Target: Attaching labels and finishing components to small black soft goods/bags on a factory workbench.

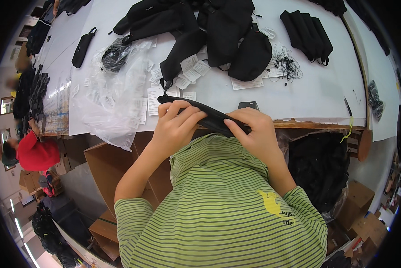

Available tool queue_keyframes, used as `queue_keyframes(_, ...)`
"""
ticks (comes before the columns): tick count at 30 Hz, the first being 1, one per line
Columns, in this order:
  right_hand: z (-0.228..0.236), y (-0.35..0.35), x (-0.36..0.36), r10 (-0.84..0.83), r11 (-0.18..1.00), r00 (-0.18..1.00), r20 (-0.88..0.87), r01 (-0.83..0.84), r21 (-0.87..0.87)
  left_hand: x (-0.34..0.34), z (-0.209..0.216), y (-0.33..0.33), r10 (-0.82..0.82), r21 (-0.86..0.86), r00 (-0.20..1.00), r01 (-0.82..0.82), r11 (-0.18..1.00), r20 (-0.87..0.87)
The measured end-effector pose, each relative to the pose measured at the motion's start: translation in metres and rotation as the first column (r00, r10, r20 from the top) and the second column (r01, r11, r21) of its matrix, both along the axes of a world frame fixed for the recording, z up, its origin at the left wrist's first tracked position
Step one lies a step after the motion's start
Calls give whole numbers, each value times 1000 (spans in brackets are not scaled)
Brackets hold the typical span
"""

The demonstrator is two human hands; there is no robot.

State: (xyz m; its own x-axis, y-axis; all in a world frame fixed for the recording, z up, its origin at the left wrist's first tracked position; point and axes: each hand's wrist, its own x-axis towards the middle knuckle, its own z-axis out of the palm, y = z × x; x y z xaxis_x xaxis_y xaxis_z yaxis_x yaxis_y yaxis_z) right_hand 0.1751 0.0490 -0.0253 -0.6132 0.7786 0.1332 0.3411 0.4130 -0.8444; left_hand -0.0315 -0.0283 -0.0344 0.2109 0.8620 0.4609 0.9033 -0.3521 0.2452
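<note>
Near the table's front edge I hold a slim black fabric pouch [214,118] with both hands. My left hand [177,126] grips its left part, fingers bent over the top. My right hand [256,129] pinches the right end, thumb lying on the fabric. A small loop sticks out at the pouch's left tip. Just beyond are white printed paper tags [192,71] and a heap of black pouches [229,33]. A small dark flat piece [248,105] lies by my right hand.
A clear plastic bag [106,105] lies left, with a single black pouch [83,48] beyond. Tangled black strings [287,64] and a row of pouches [306,38] are right. Below the table sit cardboard boxes [104,167] and a bag of black items [319,172]. A person in red [37,151] is left.
</note>
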Motion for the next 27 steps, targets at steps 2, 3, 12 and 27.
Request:
queue_keyframes(2, 0, -3, 0, 9, 1000, 1000, -14, -9, 19, 2, 1, -1, 16, -2, 1000, -16, 1000, 9)
queue_keyframes(3, -1, -4, -1, 19, 999, 999, -29, -18, 36, 3, 4, 0, 28, -24, 1000, -28, 999, 6)
queue_keyframes(12, -6, -5, -4, 114, 988, 992, -53, -108, 106, -5, 2, -9, -30, -121, 997, 38, 992, 70)
queue_keyframes(27, -55, 28, 45, 469, 879, 869, 158, -443, -175, -17, 3, -44, 353, -799, 735, 424, 426, 578)
